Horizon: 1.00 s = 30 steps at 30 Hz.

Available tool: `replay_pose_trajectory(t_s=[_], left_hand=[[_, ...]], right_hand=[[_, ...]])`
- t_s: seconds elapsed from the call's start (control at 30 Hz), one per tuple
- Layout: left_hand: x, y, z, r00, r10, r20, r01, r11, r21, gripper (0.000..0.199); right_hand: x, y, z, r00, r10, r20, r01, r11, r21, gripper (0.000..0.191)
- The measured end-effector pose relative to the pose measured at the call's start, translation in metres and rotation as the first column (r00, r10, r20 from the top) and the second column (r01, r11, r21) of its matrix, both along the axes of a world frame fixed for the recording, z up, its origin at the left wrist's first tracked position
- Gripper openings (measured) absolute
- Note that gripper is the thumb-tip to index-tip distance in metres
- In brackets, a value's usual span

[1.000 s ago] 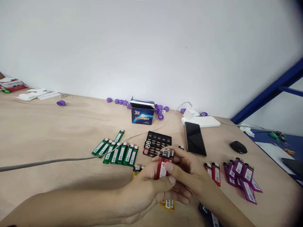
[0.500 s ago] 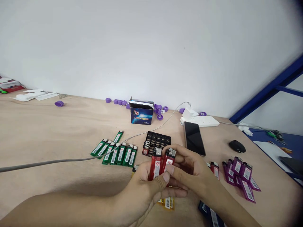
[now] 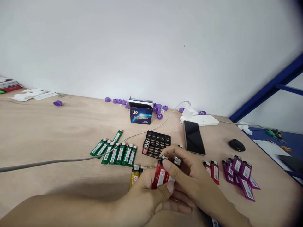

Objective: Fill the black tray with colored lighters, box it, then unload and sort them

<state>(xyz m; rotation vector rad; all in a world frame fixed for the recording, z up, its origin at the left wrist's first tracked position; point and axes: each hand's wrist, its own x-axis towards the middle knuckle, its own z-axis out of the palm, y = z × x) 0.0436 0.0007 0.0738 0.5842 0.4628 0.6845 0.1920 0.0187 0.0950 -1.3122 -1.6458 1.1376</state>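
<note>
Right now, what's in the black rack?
Silver-topped lighters sit at the left end of the black rack, one showing red. The red lighter and right hand hide its near right corner.

Red lighter [image 3: 157,179] with white label, green lighters [image 3: 120,154] with white labels, purple lighters [image 3: 239,170], black grid tray [image 3: 163,136]

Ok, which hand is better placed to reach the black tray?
Right, probably: the right hand sits closer to the tray, over the red lighter; the left hand cups that lighter lower down.
</note>
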Motion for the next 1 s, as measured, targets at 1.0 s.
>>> replay_pose_trajectory(t_s=[1.0], left_hand=[[-0.04,0.094,0.013,0.574,0.616,-0.54,0.182,0.547,0.817,0.021]], right_hand=[[0.05,0.06,-0.018,0.991,-0.124,-0.045,0.121,0.99,-0.067,0.036]])
